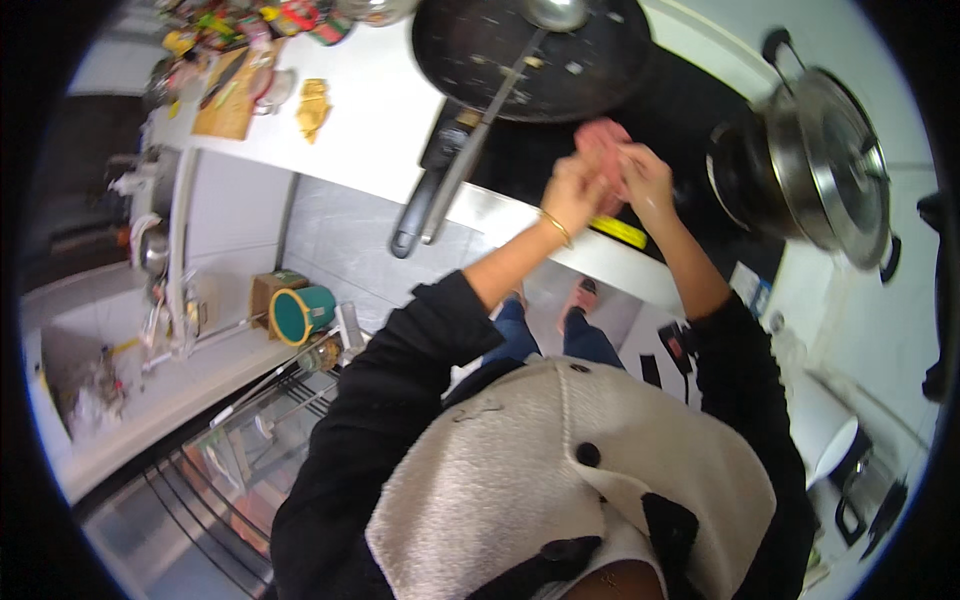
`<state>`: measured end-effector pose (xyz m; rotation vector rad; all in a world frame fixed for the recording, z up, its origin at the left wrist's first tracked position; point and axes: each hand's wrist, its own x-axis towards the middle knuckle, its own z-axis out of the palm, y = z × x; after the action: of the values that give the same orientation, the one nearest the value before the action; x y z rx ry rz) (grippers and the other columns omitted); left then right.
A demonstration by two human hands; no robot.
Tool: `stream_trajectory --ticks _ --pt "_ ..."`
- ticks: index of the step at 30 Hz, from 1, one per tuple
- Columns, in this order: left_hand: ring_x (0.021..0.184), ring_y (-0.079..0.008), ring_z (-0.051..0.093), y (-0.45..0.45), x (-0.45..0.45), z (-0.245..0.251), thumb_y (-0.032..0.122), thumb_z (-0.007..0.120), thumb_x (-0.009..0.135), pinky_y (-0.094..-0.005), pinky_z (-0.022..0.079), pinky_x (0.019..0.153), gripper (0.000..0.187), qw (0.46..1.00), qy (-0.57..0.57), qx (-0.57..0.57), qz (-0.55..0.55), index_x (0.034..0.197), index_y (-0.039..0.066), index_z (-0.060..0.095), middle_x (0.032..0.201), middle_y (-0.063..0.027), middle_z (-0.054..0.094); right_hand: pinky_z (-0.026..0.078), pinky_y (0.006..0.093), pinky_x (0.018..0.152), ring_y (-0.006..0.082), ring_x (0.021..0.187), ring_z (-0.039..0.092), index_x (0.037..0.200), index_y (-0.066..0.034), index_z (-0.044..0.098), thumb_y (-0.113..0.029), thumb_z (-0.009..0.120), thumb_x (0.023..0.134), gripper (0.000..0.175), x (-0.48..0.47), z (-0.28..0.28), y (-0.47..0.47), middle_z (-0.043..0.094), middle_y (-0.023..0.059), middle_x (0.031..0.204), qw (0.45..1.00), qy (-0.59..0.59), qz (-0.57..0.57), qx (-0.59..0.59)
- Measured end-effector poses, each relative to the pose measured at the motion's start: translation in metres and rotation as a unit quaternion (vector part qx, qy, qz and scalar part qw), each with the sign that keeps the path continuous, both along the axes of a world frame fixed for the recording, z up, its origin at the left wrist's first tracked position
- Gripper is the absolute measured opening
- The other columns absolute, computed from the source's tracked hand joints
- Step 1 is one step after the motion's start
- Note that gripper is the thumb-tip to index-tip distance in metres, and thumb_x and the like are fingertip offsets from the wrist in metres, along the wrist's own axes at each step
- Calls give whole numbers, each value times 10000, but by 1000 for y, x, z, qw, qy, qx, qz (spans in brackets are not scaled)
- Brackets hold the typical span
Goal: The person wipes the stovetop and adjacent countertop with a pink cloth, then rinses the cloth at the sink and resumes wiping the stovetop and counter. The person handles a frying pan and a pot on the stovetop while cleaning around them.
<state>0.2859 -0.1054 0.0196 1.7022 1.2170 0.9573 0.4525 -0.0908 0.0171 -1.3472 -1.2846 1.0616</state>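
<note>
Both of my hands are over the front of the black cooktop [517, 154], gripping a pink cloth [604, 139] that is bunched and blurred. My left hand [574, 191] pinches it from the left side, a gold bangle on the wrist. On the other side, my right hand [646, 180] has its fingers closed on the cloth. Just below them a bright yellow strip-shaped object [621, 231] lies at the cooktop's front edge. Beyond the hands sits a black wok [472, 52] with food bits inside. A metal ladle [491, 112] rests across the wok, its handle along the wok's handle [416, 210].
At the right stands a steel pot [795, 161] with a glass lid [844, 157]. Leftward on the white counter [367, 97] are a crumpled yellow item [312, 109], a wooden cutting board [229, 112] with a knife [225, 79], and several packages. A green bucket [330, 304] stands lower left.
</note>
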Motion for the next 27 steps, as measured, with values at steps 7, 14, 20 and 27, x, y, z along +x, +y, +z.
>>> stream_trajectory --ticks 7,14,20,27 --pt "1091 -153 584 1 -16 34 -111 545 865 -262 487 916 451 932 -326 -155 20 1297 -21 458 1216 -109 593 488 278 841 151 1089 529 1134 -10 568 -88 622 902 251 -36 24 -15 552 78 1137 985 -87 36 146" --pt "1046 -154 622 -8 -38 21 -93 481 891 -254 500 882 407 980 -155 -116 -36 1284 11 506 1209 -111 616 529 270 783 168 928 641 1164 -62 512 130 551 812 404 11 39 -36 639 106 1026 995 25 -65 76" --pt "1165 -279 553 -2 -72 1 20 619 831 -414 403 1030 373 936 320 103 -108 1197 89 626 1261 -100 599 455 353 975 319 1175 533 1234 -135 599 39 609 762 503 86 35 -80 513 154 1317 913 -367 25 174" --pt "1370 -304 320 -9 -55 8 315 548 912 -611 145 1113 439 786 588 117 -151 1322 161 551 1429 -51 469 409 389 1047 330 1256 474 1236 -42 585 46 564 793 453 61 -21 -67 490 191 1350 844 -515 66 132"
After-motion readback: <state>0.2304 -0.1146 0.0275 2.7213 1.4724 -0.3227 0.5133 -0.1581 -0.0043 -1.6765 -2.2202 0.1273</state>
